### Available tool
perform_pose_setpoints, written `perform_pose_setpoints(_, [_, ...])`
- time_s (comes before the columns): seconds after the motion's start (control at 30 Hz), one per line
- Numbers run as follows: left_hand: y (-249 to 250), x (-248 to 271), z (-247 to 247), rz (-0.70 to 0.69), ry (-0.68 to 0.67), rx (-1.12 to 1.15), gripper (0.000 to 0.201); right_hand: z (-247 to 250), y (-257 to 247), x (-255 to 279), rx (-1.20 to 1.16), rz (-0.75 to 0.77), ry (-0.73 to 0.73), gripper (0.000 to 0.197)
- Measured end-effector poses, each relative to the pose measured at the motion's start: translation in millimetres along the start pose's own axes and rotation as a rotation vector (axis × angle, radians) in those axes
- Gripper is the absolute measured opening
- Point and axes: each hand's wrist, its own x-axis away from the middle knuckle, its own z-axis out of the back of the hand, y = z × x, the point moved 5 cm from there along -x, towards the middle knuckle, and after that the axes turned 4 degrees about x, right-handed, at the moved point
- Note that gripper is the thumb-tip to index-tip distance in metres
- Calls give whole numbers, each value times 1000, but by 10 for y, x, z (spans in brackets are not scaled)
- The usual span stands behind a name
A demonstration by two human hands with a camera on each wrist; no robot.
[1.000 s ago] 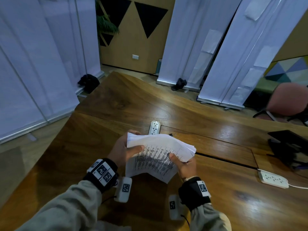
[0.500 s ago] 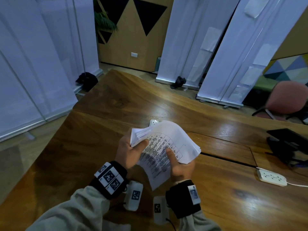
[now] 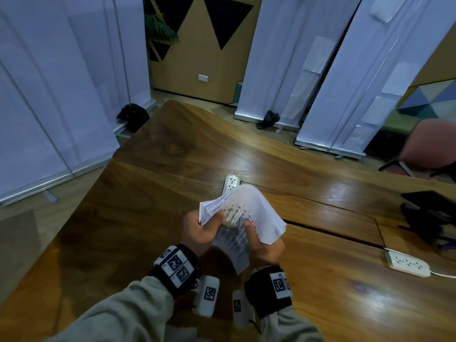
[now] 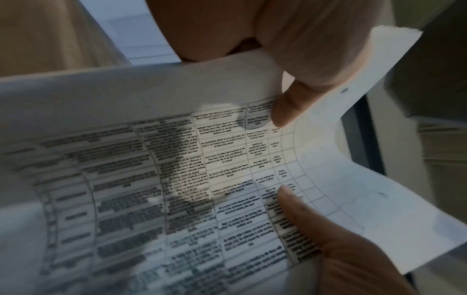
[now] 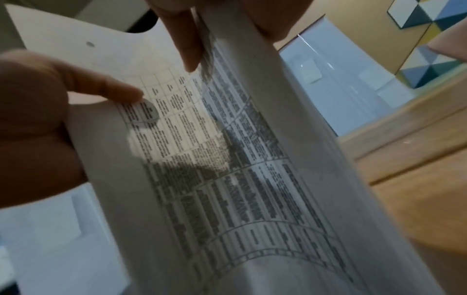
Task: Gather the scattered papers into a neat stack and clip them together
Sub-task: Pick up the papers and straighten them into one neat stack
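Both hands up over the wooden table [image 3: 148,230], w/ the papers [image 3: 249,215] held between them, off the surface. Left hand [image 3: 199,230] grips the stack's left edge, thumb curled over the top sheet, fingers behind; sheet edges fan out a bit at that corner. Right hand [image 3: 265,248] grips the lower right side, thumb pressed on the printed face, fingers wrapped underneath. Stack bows upward in the middle, one sheet corner hanging down between the wrists. Top sheet carries a printed table of text, blurred in the wrist views. Left wrist view: papers [image 4: 227,169] curve, a thumb on each side. Right wrist view: papers [image 5: 227,159] run diagonally. Behind the stack, a white power strip [image 3: 231,183] on the table; another power strip [image 3: 407,264] lies well apart at right.
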Motion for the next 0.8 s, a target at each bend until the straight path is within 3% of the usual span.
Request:
perform_pose_setpoints(0.1, [-315, 17, 143, 140, 92, -53, 15, -44, 357, 3, 101, -197, 14, 66])
perform_pose_setpoints(0.2, [-396, 11, 193, 147, 33, -43, 23, 14, 423, -50, 75, -224, 53, 40])
perform_pose_setpoints(0.3, [-413, 32, 204, 113, 21, 2, 18, 18, 433, -57, 94, -227, 46, 39])
perform_pose_setpoints(0.37, [-493, 22, 209, 142, 23, -44, 35, 3, 444, -4, 101, -276, 0, 45])
perform_pose_setpoints(0.43, [-540, -46, 223, 180, -21, -95, 50, 32, 381, -40, 72, -234, -35, 35])
perform_pose_setpoints(0.57, [-391, -243, 286, 204, -279, -169, 54, 136, 164, -125, 85, -86, -115, 24])
perform_pose_setpoints(0.67, [-451, -288, 350, 343, -383, -200, 42, 139, 275, -122, 97, -135, -251, 43])
perform_pose_setpoints(0.8, [-774, -295, 472, 585, -380, -390, 18, 22, 619, -140, 366, -387, -331, 77])
